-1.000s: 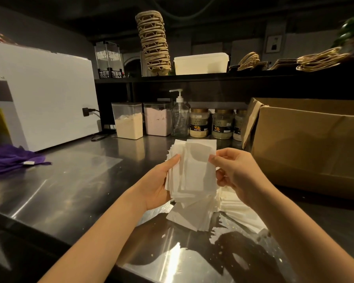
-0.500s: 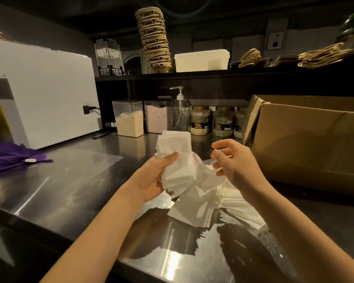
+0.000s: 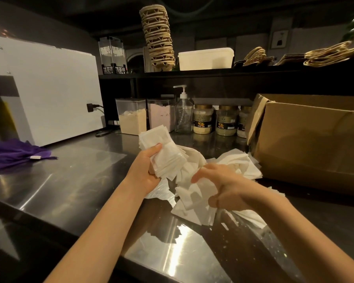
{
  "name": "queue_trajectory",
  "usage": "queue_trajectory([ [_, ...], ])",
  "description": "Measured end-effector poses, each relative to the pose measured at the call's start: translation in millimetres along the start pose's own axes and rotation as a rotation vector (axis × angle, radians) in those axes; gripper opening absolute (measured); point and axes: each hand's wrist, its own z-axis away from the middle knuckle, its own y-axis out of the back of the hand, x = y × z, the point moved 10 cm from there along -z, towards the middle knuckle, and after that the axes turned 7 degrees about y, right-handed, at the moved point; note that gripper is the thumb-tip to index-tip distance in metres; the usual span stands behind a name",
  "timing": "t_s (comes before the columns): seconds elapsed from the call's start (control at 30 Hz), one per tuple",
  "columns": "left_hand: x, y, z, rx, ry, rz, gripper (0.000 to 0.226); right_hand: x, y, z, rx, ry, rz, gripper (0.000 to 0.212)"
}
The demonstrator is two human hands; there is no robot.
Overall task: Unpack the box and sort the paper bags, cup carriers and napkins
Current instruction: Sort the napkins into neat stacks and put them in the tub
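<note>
Napkins [image 3: 194, 203] are scattered in a loose white heap on the steel worktop [image 3: 70, 180], right of its middle and a little back from the front edge. The right hand [image 3: 223, 184] is spread over this heap, palm down and fingers bent. It is smeared by motion, so it cannot be told whether any sheet is pinched.

Just left of the heap, a thick stack of napkins [image 3: 166, 152] is gripped in the left hand [image 3: 149, 170]. The stack is raised off the worktop, with the thumb laid across its front and the sheets tilted to the left.

A purple cloth [image 3: 14, 152] is laid at the left edge. Along the right edge an open cardboard box [image 3: 315, 144] is stood, with one flap raised at its left end. The far fringe of the heap is spread close to the box's foot.

Toward the back left corner a white machine [image 3: 49, 94] is set, with a black plug seated in its side. Against the back edge are lined up two clear canisters [image 3: 133, 119] of powder, a pump bottle [image 3: 183, 117] and three jars [image 3: 203, 121].

Above them a dark shelf [image 3: 213, 73] is loaded. On it are seen a clear dispenser [image 3: 112, 56], a tall stack of cup carriers [image 3: 157, 37], a white tub [image 3: 205, 59] and paper bags [image 3: 331, 55] laid flat with their handles showing.
</note>
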Motion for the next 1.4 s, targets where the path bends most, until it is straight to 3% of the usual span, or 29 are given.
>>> queue_trajectory([
  [0.2, -2.0, -4.3, 0.4, -0.038, 0.008, -0.046, 0.021, 2.7, -17.4, 1.0, -0.123, -0.004, 0.052, 0.072],
  [0.33, -3.5, -4.9, 0.9, -0.055, 0.018, -0.068, 0.027, 2.2, -17.7, -0.3, -0.118, -0.004, 0.08, 0.066],
  [0.53, -4.6, -5.2, -0.5, -0.066, 0.023, -0.081, 0.037, -2.0, -2.6, -4.9, 0.05, 0.038, 0.122, 0.03],
  [0.77, -6.1, -1.3, -3.1, -0.051, 0.037, -0.055, 0.039, 2.8, 18.2, -11.4, 0.179, 0.024, 0.153, 0.031],
  [0.93, -1.8, 4.2, -4.5, 0.012, -0.008, -0.021, 0.022, -2.2, 50.2, 3.5, 0.476, 0.012, 0.121, 0.023],
  [1.13, 0.0, 8.6, -5.7, 0.043, -0.032, 0.008, 0.022, 7.0, 71.4, 19.2, 0.722, 0.052, -0.214, 0.016],
  [1.23, 2.8, 4.9, -3.2, 0.029, -0.061, -0.025, 0.012, 15.4, 68.6, 17.8, 0.726, 0.054, -0.472, 0.024],
  [1.4, 0.1, -0.1, -1.2, -0.027, -0.042, -0.074, 0.031, 26.1, 66.3, 15.9, 0.717, 0.047, -0.915, 0.015],
])
